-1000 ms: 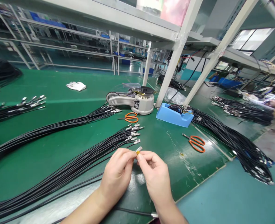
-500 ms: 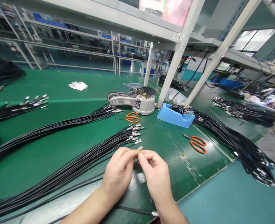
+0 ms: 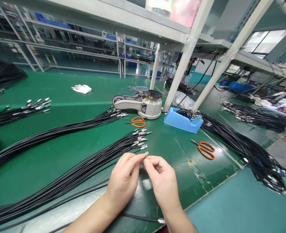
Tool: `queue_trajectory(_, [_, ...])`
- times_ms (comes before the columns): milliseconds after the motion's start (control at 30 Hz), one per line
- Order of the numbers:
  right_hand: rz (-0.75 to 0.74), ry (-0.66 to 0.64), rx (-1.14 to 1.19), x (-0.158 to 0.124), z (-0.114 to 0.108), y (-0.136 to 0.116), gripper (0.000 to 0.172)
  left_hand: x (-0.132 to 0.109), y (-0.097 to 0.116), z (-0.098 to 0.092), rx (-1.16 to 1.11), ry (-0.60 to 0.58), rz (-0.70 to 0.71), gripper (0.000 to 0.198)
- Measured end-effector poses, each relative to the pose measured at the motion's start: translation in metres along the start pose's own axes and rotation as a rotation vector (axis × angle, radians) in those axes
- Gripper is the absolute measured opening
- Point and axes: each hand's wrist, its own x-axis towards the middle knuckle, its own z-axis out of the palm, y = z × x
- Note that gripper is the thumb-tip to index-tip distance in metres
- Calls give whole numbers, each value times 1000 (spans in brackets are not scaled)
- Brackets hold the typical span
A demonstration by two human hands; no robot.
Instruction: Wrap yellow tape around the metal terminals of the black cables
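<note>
Both hands meet at the end of a black cable, where a small silvery connector pokes up above the fingertips. A bit of yellow tape shows just below it. My left hand is closed in a pinch on the cable end. Thumb and forefinger of my right hand press at the same spot, on the yellow tape. Just behind the hands lies a bundle of black cables with metal connectors. Another cable end with a connector passes below my wrists.
A tape dispenser machine stands behind, beside a blue tape holder. Orange-handled scissors lie to the right, a second pair near the machine. A white glove and more cables rest around. Shelf posts rise behind.
The fingers have shifted very slightly around the connector, and less of the yellow tape shows now. Everything else stays in place.
</note>
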Motion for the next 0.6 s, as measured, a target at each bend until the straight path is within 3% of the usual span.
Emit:
queue_trajectory(200, [7,5,-76,0,0,0,18,6,7,-2,-1,7,-141,16])
queue_trajectory(400, [-34,23,-181,-2,-1,1,18,13,11,-7,61,-107,-293,13])
queue_trajectory(600, [-63,30,-215,0,-4,5,19,15,19,-11,-33,-187,-415,18])
